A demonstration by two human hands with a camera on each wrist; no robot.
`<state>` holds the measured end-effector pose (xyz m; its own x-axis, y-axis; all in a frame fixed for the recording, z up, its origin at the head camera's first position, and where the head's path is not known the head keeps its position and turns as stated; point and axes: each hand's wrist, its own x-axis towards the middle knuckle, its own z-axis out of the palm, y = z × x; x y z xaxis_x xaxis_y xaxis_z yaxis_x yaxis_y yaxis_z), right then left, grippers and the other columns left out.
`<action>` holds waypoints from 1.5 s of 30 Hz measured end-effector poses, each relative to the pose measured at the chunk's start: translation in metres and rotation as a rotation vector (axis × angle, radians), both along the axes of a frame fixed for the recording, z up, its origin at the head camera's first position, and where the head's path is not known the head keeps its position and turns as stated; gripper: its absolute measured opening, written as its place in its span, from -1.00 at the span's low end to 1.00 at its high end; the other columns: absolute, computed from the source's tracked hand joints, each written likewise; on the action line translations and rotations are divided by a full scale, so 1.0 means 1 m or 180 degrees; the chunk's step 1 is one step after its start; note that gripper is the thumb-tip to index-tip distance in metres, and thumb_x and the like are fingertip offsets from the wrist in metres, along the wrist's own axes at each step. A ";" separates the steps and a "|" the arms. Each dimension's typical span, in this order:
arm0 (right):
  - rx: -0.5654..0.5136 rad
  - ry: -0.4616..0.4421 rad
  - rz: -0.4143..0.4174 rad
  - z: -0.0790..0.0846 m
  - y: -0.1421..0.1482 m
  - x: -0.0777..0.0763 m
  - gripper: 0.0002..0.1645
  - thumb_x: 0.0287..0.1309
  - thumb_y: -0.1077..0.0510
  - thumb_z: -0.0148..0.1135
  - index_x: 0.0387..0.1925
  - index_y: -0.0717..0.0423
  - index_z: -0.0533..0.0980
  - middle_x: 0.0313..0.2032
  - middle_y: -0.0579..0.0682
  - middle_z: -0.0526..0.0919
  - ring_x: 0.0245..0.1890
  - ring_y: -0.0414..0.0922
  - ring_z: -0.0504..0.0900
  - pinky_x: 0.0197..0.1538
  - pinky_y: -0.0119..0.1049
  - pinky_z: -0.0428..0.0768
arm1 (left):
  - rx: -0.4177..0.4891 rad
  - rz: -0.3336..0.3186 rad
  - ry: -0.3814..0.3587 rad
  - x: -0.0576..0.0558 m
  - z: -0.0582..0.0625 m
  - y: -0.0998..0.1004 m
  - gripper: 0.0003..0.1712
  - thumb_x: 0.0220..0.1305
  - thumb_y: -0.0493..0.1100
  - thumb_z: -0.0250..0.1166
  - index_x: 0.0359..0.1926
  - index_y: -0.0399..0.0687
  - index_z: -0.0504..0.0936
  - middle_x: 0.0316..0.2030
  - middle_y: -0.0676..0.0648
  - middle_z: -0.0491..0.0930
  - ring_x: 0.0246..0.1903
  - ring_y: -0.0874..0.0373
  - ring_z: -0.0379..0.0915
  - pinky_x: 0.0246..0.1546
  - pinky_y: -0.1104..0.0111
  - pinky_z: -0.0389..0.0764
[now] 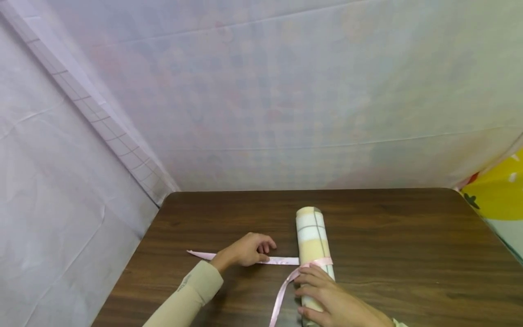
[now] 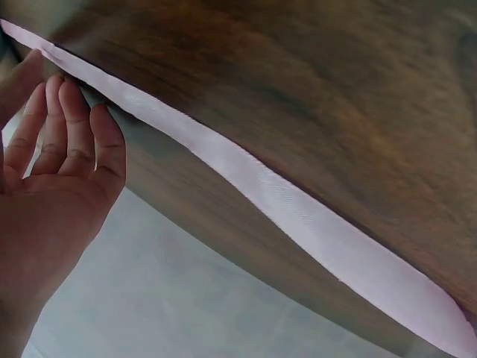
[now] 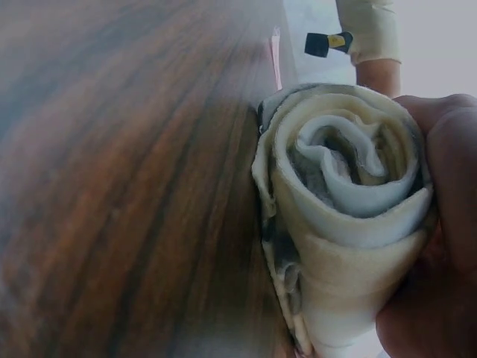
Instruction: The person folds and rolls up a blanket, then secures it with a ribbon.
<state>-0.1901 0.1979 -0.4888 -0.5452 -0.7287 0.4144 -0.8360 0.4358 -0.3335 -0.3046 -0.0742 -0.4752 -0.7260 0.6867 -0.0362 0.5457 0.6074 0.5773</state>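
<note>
A rolled-up cloth (image 1: 310, 236), white and pale yellow with grey check lines, lies on the brown table. A pink satin ribbon (image 1: 326, 261) crosses over it, with one tail (image 1: 282, 260) stretching left and another hanging toward the near edge. My right hand (image 1: 331, 297) grips the roll from above, fingers curved over its left side beside the ribbon. The roll's spiral end (image 3: 350, 156) faces the right wrist camera. With fingers loosely bent, my left hand (image 1: 249, 250) is at the left tail, its thumb against the ribbon (image 2: 276, 198).
The wood-grain table (image 1: 408, 245) extends on both sides of the roll. White patterned fabric (image 1: 265, 100) hangs behind the table, and more white fabric (image 1: 49, 181) hangs at the left. Something yellow (image 1: 496, 190) shows beyond the right edge.
</note>
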 end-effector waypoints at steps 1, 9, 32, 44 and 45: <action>-0.0003 0.0044 0.0000 0.000 0.000 0.000 -0.71 0.34 -0.10 0.20 -0.08 -0.04 0.63 0.15 0.00 0.58 0.24 0.26 0.41 0.46 -0.55 -0.37 | 0.0009 0.0010 -0.0024 0.000 -0.001 -0.001 -0.69 0.15 -0.38 0.40 -0.04 -0.21 0.65 -0.38 -0.04 0.60 -0.38 0.29 0.48 -0.27 0.49 0.53; -0.0025 -0.0064 -0.0033 -0.001 0.000 0.001 -0.71 0.35 -0.09 0.20 -0.08 -0.04 0.63 0.16 0.02 0.57 0.26 0.30 0.38 0.44 -0.58 -0.39 | 0.0059 0.0070 -0.0070 0.002 -0.007 -0.006 -0.72 0.15 -0.44 0.34 -0.09 -0.19 0.66 -0.49 0.07 0.57 -0.47 0.39 0.43 -0.37 0.53 0.49; 0.0019 0.0022 -0.0038 -0.001 -0.001 0.000 -0.71 0.35 -0.10 0.20 -0.09 -0.05 0.64 0.14 -0.01 0.58 0.25 0.26 0.41 0.46 -0.55 -0.37 | 0.0330 0.0131 -0.1167 0.002 0.004 -0.018 -0.75 0.37 -0.26 0.23 0.04 -0.17 0.61 -0.49 -0.07 0.68 -0.49 0.23 0.43 -0.44 0.49 0.35; 0.0001 0.0110 0.0024 -0.002 -0.001 -0.002 -0.73 0.34 -0.09 0.21 -0.09 -0.06 0.64 0.14 -0.04 0.58 0.26 0.14 0.42 0.48 -0.49 -0.31 | 0.0751 0.0406 -0.1354 0.001 0.009 -0.024 -0.87 0.33 -0.24 0.28 -0.25 -0.23 0.71 -0.56 0.02 0.61 -0.51 0.16 0.38 -0.48 0.49 0.33; 0.0001 0.0109 0.0024 -0.002 -0.001 -0.002 -0.73 0.34 -0.09 0.21 -0.09 -0.06 0.64 0.14 -0.04 0.58 0.26 0.14 0.43 0.49 -0.49 -0.31 | 0.0823 0.0437 -0.1421 0.001 0.010 -0.023 -0.86 0.33 -0.24 0.28 -0.24 -0.24 0.70 -0.55 0.03 0.61 -0.49 0.15 0.39 -0.46 0.48 0.34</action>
<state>-0.1917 0.1968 -0.4906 -0.5253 -0.7329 0.4324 -0.8501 0.4297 -0.3044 -0.3036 -0.0974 -0.4657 -0.7626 0.6138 -0.2042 0.1383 0.4630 0.8755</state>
